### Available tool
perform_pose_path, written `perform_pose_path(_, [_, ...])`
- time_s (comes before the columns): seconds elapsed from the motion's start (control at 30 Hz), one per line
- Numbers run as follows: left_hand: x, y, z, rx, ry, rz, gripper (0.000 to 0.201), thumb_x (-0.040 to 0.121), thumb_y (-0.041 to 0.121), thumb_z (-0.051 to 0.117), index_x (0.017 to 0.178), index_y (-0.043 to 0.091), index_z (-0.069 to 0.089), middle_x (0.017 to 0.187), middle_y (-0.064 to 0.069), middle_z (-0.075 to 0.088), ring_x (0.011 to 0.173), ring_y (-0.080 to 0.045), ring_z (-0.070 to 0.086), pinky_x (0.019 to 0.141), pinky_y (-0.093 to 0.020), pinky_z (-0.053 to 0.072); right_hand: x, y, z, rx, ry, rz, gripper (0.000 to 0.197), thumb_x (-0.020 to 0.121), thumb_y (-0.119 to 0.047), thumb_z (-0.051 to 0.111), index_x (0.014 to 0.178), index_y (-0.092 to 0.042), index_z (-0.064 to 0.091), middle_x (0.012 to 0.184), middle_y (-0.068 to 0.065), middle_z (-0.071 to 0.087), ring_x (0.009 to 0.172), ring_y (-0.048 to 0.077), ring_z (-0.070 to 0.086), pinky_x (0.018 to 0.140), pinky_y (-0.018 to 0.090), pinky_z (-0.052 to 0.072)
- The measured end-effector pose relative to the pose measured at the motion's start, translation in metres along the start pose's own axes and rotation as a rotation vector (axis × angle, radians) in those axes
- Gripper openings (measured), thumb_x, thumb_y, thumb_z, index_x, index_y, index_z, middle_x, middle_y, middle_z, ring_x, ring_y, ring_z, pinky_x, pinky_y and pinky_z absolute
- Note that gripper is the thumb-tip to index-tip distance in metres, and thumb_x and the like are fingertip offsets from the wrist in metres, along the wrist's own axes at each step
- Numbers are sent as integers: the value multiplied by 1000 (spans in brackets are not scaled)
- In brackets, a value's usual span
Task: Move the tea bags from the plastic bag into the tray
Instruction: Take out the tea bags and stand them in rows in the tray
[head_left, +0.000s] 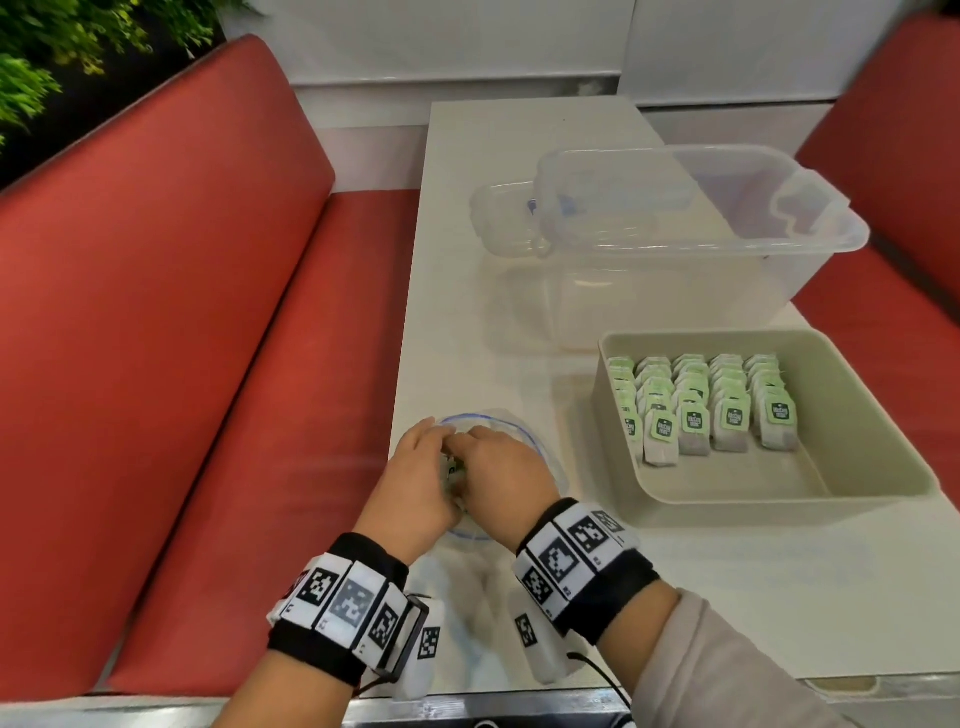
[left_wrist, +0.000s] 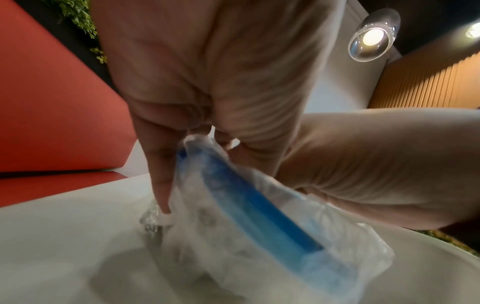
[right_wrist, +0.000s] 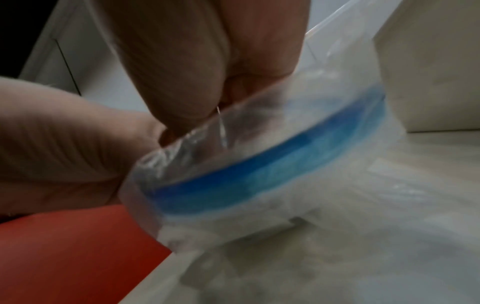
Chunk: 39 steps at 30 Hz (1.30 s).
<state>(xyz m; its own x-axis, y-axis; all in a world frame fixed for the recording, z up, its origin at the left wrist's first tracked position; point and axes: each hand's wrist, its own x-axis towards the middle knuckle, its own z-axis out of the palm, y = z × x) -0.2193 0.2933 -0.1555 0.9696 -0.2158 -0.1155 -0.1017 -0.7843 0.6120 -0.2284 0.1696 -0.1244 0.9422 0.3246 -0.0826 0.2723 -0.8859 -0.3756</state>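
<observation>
A clear plastic zip bag with a blue seal line lies near the left edge of the white table. Both hands are at its mouth. My left hand pinches the bag's rim, fingers pointing down. My right hand pinches the opposite rim. A sliver of a tea bag shows between the hands; the rest of the bag's contents are hidden. To the right stands the beige tray, holding several rows of green-tagged tea bags on edge.
A large clear plastic tub and a smaller clear box stand at the back of the table. Red bench seats flank the table on both sides. The tray's near-right part holds no tea bags.
</observation>
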Motion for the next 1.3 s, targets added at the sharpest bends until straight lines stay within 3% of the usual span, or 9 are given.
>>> perform_pose_path(0.27, [-3, 1, -4, -35, 16, -7, 76, 67, 0, 68, 136, 12, 39, 147, -6, 30, 137, -12, 28, 99, -5, 18, 5, 3, 7, -7, -18, -72, 26, 87, -18, 53, 110, -18, 63, 108, 5, 52, 90, 25, 59, 69, 30, 41])
perform_pose_path(0.43, [-2, 4, -10, -65, 22, -32, 67, 72, 10, 66, 135, 16, 43, 147, -4, 30, 139, -13, 27, 107, -18, 25, 1, 16, -8, 259, 114, 10, 16, 84, -24, 60, 96, -19, 69, 102, -1, 54, 85, 19, 57, 73, 26, 43])
perform_pose_path(0.57, [-1, 21, -17, -68, 43, 15, 49, 76, 12, 65, 123, 15, 53, 124, 7, 46, 139, -19, 25, 111, -28, 26, 0, 22, -23, 606, 284, 91, 2, 82, -21, 65, 81, -19, 66, 80, -8, 57, 63, 5, 49, 64, 21, 39])
perform_pose_path(0.67, [2, 25, -21, -27, 50, -19, 41, 79, 23, 65, 119, 19, 56, 146, 0, 33, 143, -16, 17, 113, -34, 22, 0, 26, -36, 757, 382, 122, 13, 85, -18, 64, 75, -24, 59, 65, -14, 54, 59, 1, 49, 60, 17, 38])
perform_pose_path(0.77, [4, 31, -24, -110, 160, -19, 37, 82, 14, 58, 118, 21, 54, 151, 3, 28, 143, -16, 18, 115, -39, 18, 2, 31, -48, 890, 429, 129, 23, 84, -14, 65, 71, -31, 56, 62, -13, 54, 57, 3, 48, 61, 23, 40])
perform_pose_path(0.87, [-1, 54, -32, -443, 299, 81, 39, 82, 17, 44, 120, 22, 52, 138, 12, 40, 134, -6, 34, 105, -20, 27, 2, 34, -58, 1015, 445, 127, 27, 83, -9, 66, 75, -33, 58, 64, -10, 57, 55, 3, 49, 60, 26, 41])
perform_pose_path(1.0, [1, 79, -34, -861, 98, 119, 39, 82, 22, 57, 121, 25, 51, 121, 4, 61, 108, -6, 60, 90, -22, 49, -2, 37, -72, 1046, 446, 93, 27, 84, -7, 65, 80, -33, 60, 69, 0, 63, 50, 2, 50, 56, 23, 42])
perform_pose_path(1.13, [9, 90, -26, -969, 40, 38, 28, 90, 3, 55, 114, 19, 55, 106, -4, 66, 92, -11, 68, 76, -25, 56, -6, 50, -83, 1033, 412, 89, 24, 84, -6, 64, 81, -29, 60, 64, -1, 60, 43, -2, 49, 48, 15, 41])
perform_pose_path(1.3, [15, 84, -15, -933, 83, -48, 23, 92, 3, 53, 109, 18, 57, 106, -8, 65, 92, -14, 68, 74, -25, 57, 1, 57, -75, 979, 333, 144, 21, 81, -8, 67, 78, -28, 61, 59, -1, 60, 44, 9, 53, 51, 22, 43])
